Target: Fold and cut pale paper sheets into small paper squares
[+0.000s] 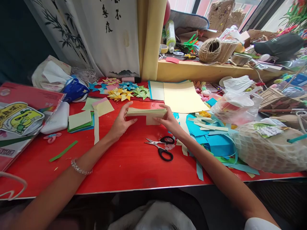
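Note:
Between my two hands I hold a stack of pale yellow-green paper (146, 111) just above the red table, its edge facing me. My left hand (122, 119) pinches the left end, with the thumb below. The right end is gripped by my right hand (169, 119), and one sheet hangs lower near that thumb. Black-handled scissors (160, 147) lie with blades apart on the table, nearer to me than the stack. To the left sits a pile of cut paper squares (81, 120), cream on top with green and blue beneath. A long cream paper strip (96, 127) lies beside it.
Folded paper stars (120, 94) in several colours lie at the back. Large cream sheets (183, 95) are behind my right hand. Blue paper scraps (211, 137) crowd the right, beside a net-wrapped bundle (268, 147). A red folder (21, 124) and a white case (56, 118) stand left.

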`<state>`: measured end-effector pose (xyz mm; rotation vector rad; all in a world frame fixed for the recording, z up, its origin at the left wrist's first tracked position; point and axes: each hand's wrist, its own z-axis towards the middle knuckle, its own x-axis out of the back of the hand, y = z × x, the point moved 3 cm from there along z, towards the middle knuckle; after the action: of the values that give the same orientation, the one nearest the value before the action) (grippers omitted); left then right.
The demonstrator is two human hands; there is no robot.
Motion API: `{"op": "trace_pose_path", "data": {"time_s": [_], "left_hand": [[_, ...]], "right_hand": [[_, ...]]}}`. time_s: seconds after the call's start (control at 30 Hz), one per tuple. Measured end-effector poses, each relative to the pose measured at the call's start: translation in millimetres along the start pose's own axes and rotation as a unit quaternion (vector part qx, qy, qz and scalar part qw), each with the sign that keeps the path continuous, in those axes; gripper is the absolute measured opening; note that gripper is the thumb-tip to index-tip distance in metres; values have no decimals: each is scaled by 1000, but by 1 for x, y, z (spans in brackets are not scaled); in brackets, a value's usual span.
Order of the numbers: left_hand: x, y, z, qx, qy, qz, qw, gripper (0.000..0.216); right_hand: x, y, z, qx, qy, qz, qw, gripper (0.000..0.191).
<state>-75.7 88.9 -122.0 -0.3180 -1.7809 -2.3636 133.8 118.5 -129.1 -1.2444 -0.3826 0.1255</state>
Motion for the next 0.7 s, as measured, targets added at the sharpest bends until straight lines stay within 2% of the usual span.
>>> {"op": "trace_pose_path", "data": {"time_s": [0.07,0.2,0.37,0.43,0.53,0.6,0.7], "left_hand": [[1,0,-1,-1,-2,27,1000,65],[2,-1,-3,5,-2,80,997,56],[4,-8,0,3,22,66,998,69],[5,-12,2,25,14,39,999,74],[5,-17,2,90,-32,-22,995,81],[5,-18,2,130,-50,-32,990,79],[6,-18,2,166,-36,-16,985,67]], "right_hand": [[1,2,0,-8,5,-23,1000,54],[0,6,1,3,-8,-40,999,32],[-1,8,1,7,12,-80,997,20],[-1,9,1,8,15,-97,995,20],[-3,12,1,14,-6,-102,995,26],[-5,14,1,23,-21,-94,995,31],[-6,16,1,30,-27,-97,994,36]]}}
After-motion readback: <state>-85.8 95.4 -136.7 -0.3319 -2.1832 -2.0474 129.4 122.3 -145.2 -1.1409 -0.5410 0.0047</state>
